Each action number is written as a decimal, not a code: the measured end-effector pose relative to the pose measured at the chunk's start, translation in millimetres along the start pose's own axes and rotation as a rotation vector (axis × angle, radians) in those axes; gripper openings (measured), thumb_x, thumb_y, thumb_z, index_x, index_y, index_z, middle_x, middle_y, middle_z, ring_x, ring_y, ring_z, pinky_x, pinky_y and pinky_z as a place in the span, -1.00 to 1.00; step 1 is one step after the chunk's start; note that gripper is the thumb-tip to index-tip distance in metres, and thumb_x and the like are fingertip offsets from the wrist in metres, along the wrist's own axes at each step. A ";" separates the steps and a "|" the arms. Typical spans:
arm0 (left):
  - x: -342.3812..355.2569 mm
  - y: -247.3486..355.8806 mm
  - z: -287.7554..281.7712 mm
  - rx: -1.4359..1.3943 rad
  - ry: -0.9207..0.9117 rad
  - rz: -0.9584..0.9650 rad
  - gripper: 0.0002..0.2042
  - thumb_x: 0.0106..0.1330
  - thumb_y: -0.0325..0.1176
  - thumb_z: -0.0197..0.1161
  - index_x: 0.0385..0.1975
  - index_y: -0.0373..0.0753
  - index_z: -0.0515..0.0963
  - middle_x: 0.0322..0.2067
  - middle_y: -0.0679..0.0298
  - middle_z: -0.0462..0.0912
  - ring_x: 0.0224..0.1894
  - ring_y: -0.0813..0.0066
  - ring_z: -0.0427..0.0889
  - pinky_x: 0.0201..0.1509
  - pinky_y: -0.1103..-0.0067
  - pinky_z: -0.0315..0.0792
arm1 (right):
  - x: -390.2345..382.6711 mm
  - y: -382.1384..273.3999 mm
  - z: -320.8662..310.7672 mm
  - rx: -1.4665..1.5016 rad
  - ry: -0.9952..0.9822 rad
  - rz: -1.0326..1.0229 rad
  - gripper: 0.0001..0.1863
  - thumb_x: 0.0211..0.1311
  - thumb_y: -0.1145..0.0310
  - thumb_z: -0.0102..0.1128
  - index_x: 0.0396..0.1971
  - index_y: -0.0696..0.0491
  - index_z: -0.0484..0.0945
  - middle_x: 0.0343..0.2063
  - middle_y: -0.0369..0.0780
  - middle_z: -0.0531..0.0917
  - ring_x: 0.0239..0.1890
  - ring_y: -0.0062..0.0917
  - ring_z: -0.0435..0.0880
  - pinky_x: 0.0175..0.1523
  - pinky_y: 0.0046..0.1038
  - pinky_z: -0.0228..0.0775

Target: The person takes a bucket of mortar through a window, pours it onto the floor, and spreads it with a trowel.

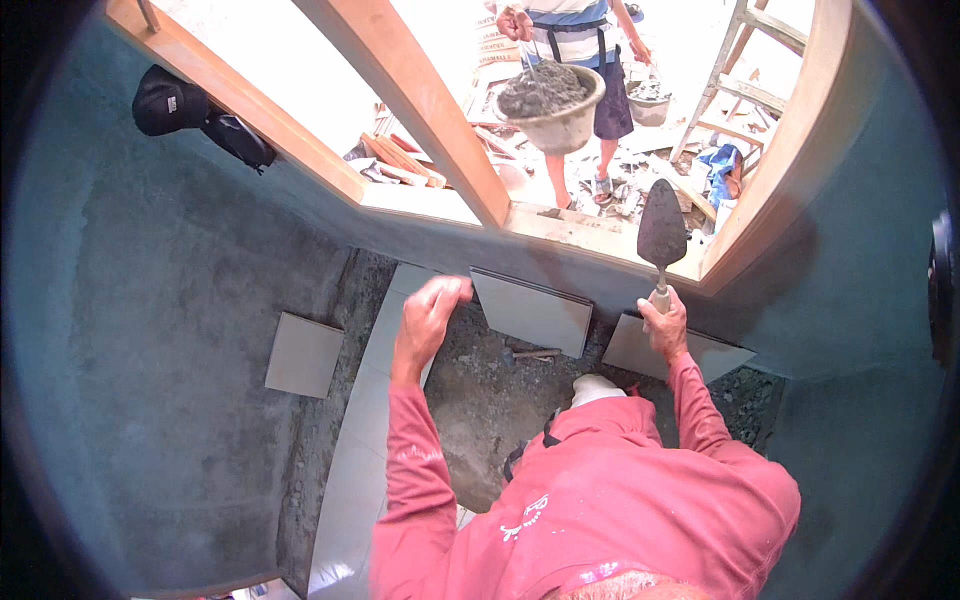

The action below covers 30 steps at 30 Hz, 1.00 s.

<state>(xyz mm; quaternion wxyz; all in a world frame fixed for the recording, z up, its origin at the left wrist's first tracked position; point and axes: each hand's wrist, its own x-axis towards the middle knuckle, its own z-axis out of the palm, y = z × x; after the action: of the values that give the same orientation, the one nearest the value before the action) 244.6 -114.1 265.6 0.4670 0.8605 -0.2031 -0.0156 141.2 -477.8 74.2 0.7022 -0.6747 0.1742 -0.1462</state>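
My right hand (667, 325) is wrapped round the wooden handle of a pointed trowel (662, 225). Its dark, mortar-stained blade points up in front of the window opening. My left hand (430, 318) is raised, fingers curled in, with nothing visible in them. Just right of it, white floor tiles (533, 312) lean against the wall below the window. Another tile (640, 348) leans beside my right hand, partly covered by it. On the rough ground between them lies a hammer (533, 354), its handle pale wood.
Laid white tiles (365, 420) form a strip at left, beside a loose tile (304, 355). Beyond the wooden window frame (410, 100), another person carries a bucket of mortar (548, 105) and a second bucket (648, 103). A ladder (745, 70) stands outside; a black cap (168, 102) hangs at left.
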 end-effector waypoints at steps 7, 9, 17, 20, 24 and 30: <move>170.4 69.8 47.2 -0.188 0.133 0.076 -0.65 0.49 -0.16 0.03 -0.04 -0.36 0.55 -0.20 0.34 0.61 -0.14 0.60 0.50 -0.01 0.62 0.38 | 17.4 -21.6 -36.6 -0.059 0.049 -0.025 -0.76 0.14 0.37 0.35 -0.47 0.01 0.40 -0.65 -0.42 0.44 -0.66 -0.74 0.40 -0.56 -0.60 0.26; 200.1 51.5 66.0 -0.208 0.137 0.101 -0.65 0.50 -0.15 0.02 -0.08 -0.34 0.55 -0.23 0.32 0.61 -0.18 0.59 0.52 -0.07 0.61 0.40 | 19.0 -29.9 -41.0 -0.111 0.050 -0.061 -0.76 0.13 0.38 0.36 -0.49 0.02 0.40 -0.66 -0.43 0.44 -0.64 -0.75 0.39 -0.53 -0.59 0.26; 206.1 34.7 122.5 -1.084 -0.082 -0.452 -0.59 0.50 0.02 -0.04 -0.17 -0.26 0.48 -0.66 0.51 0.25 -0.69 0.70 0.16 -0.56 0.66 0.17 | 7.3 -27.5 -72.0 -0.162 0.000 -0.001 -0.76 0.14 0.35 0.36 -0.46 0.03 0.42 -0.62 -0.41 0.46 -0.60 -0.76 0.39 -0.48 -0.59 0.27; 181.6 34.4 124.6 -0.947 0.044 -0.422 -0.60 0.52 0.01 -0.07 -0.18 -0.24 0.48 -0.72 0.56 0.04 -0.73 0.75 -0.02 -0.65 0.69 -0.03 | 2.8 -27.9 -78.7 -0.148 -0.036 0.064 -0.77 0.15 0.34 0.36 -0.43 0.03 0.43 -0.61 -0.41 0.47 -0.61 -0.76 0.39 -0.50 -0.59 0.26; 149.3 35.4 123.0 -0.861 0.131 -0.406 -0.59 0.49 0.06 -0.04 -0.42 -0.16 0.42 -0.75 0.58 0.07 -0.77 0.75 -0.03 -0.70 0.70 -0.07 | 15.1 -35.7 -76.9 -0.085 -0.081 0.083 -0.78 0.15 0.34 0.35 -0.34 0.04 0.45 -0.60 -0.40 0.46 -0.62 -0.76 0.40 -0.54 -0.61 0.25; 76.3 45.6 135.5 -1.040 0.244 -0.511 -0.53 0.50 0.09 -0.08 -0.64 -0.04 0.23 -0.77 0.56 0.03 -0.79 0.72 -0.06 -0.73 0.68 -0.10 | 39.6 -76.9 -65.6 -0.021 -0.102 0.094 -0.71 0.15 0.34 0.34 -0.18 0.09 0.49 -0.59 -0.39 0.48 -0.64 -0.74 0.41 -0.57 -0.61 0.25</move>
<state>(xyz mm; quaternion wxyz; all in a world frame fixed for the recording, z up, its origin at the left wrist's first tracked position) 269.9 -271.8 238.7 0.8288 0.5359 0.0999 -0.1259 150.1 -557.6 147.1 0.7092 -0.6796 0.1711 -0.0767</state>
